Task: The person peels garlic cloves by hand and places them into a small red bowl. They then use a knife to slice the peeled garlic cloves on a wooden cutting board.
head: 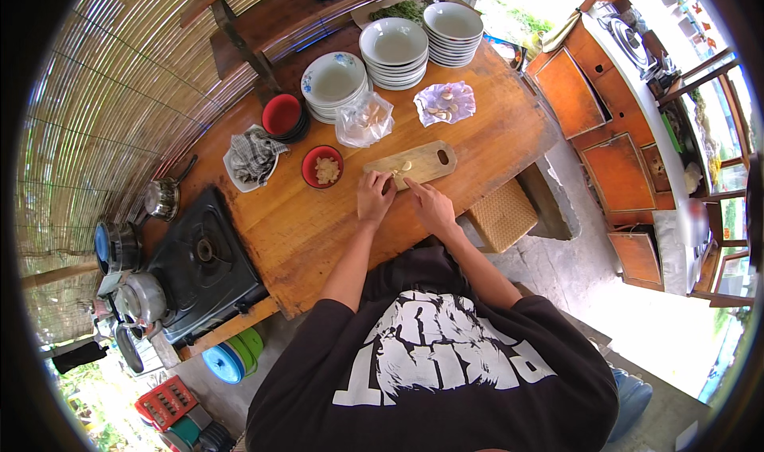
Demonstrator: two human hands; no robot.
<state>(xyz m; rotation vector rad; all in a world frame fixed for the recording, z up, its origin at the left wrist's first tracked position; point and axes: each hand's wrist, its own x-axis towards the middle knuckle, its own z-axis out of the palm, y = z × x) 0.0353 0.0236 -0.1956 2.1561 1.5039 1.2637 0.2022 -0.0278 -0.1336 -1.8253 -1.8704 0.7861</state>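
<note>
A wooden cutting board (427, 164) lies on the wooden table, with pale garlic pieces (406, 166) on it. My left hand (376, 194) is at the board's lower left edge, fingertips bent down by the garlic; whether they pinch a piece is too small to tell. At the board's near edge, my right hand (431, 206) has its index finger stretched towards the garlic, the other fingers curled and partly hidden; any knife in it cannot be made out. A red bowl (323, 167) of chopped pale pieces stands left of the board. Beyond the board, crumpled purple paper (444, 103) holds cloves.
Stacked white bowls (394, 41) line the table's far side, beside a clear plastic bag (364, 119) and dark-red bowls (282, 115). A checked cloth (253, 155) fills a white dish. A black gas stove (206, 261) and a kettle (140, 298) are at left; a woven stool (501, 216) stands at right.
</note>
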